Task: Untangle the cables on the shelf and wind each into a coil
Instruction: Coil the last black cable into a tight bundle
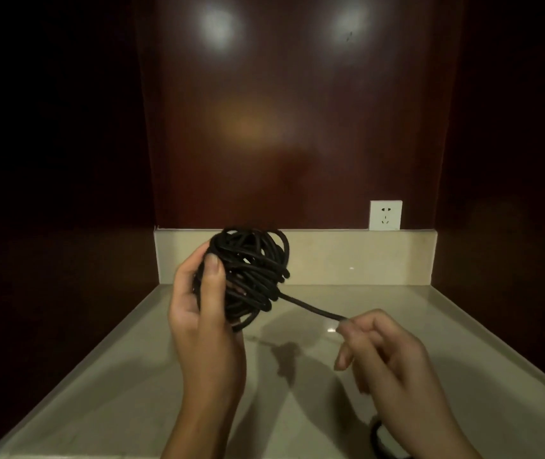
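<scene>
The black cable (pixel 251 276), wound into a loose bundle, is held up above the pale shelf (pixel 132 376) by the left hand (pixel 198 303), whose grip is curled around its left side. One strand runs down to the right hand (pixel 383 352), whose fingertips pinch its end. A white wall socket (pixel 385 215) sits behind.

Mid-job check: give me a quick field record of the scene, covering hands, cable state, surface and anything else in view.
left hand: grips the black cable bundle, held above the shelf
right hand: pinches a straight strand running out from the bundle
bundle state: loose, irregular loops, not a neat coil
shelf: beige, glossy, with a raised back lip
wall socket: white, nothing plugged in
other cable: dark loop at bottom edge, mostly hidden by the right arm
</scene>
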{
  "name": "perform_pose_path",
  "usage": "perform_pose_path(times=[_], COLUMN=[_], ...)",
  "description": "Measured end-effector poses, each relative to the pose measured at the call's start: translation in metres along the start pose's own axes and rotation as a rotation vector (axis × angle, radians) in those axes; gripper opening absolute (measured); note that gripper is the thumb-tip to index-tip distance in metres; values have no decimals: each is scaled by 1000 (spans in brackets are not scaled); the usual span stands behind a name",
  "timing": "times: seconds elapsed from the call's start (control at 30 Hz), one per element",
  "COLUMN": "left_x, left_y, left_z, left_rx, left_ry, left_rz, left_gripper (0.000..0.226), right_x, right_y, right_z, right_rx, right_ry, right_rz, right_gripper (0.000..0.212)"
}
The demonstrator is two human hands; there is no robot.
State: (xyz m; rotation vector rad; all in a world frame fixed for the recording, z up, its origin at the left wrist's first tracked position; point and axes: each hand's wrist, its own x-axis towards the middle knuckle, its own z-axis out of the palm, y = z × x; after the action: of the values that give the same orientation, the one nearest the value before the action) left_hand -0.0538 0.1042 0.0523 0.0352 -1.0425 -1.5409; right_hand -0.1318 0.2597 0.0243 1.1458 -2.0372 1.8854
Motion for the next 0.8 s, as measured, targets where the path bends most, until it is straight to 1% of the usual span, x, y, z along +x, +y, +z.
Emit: perform_pose_path(times=[0.07,0.13,0.17,0.2,0.23,0.27,0.3,0.37,0.4,0.43,0.5,0.53,0.57,0.6,0.63,0.67,0.7,0.77,0.8], left_x=[-3,-7,-8,-9,-9,-9,-8,-5,-4,-3,-3,-3,-3,-4,-3,-3,-4,-6,-7], left_y=[-5,-9,-12,-14,-15,-17,-18,-22,-23,-23,-19,-17,-15,-10,-6,-2,1,7,8], left_z=[1,3,4,4,4,1,-2,-10,-13,-14,-13,-13,-14,-14,-14,-15,-14,-10,-8], left_rx=[60,94,115,148,190,237,287,417,497,576,775,912,1049,1140,1157,1098,984,775,709], left_ry=[-19,-31,-36,-44,-60,-85,-113,-178,-224,-283,-440,-528,-620,-715,-820,-929,-1029,-1170,-1201], left_rz=[25,50,71,106,145,175,193,217,227,238,251,274,297,285,227,138,33,-144,-195], left_gripper=[29,32,30,27,26,26,26,27,28,31,39,42,45,46,45,41,33,16,14], right_x=[9,12,10,5,1,-3,-5,-8,-9,-10,-13,-13,-13,-10,-3,4,12,25,29], right_y=[10,18,20,21,26,31,36,48,51,54,51,47,40,34,26,13,-1,-23,-27], right_z=[-7,-5,-1,5,10,12,10,-1,-2,1,11,13,10,4,-8,-24,-35,-44,-45], right_rx=[-178,-460,-609,-733,-798,-815,-770,-646,-640,-652,-636,-648,-735,-854,-909,-894,-842,-722,-683], right_ry=[-130,-292,-367,-410,-428,-423,-382,-275,-210,-134,45,48,-8,-86,-209,-326,-411,-520,-551], right_rz=[37,9,0,-28,-79,-150,-216,-330,-417,-507,-591,-622,-657,-734,-849,-959,-1014,-951,-903], right_gripper=[24,13,10,13,18,24,29,26,22,22,32,30,23,14,10,11,16,22,22])
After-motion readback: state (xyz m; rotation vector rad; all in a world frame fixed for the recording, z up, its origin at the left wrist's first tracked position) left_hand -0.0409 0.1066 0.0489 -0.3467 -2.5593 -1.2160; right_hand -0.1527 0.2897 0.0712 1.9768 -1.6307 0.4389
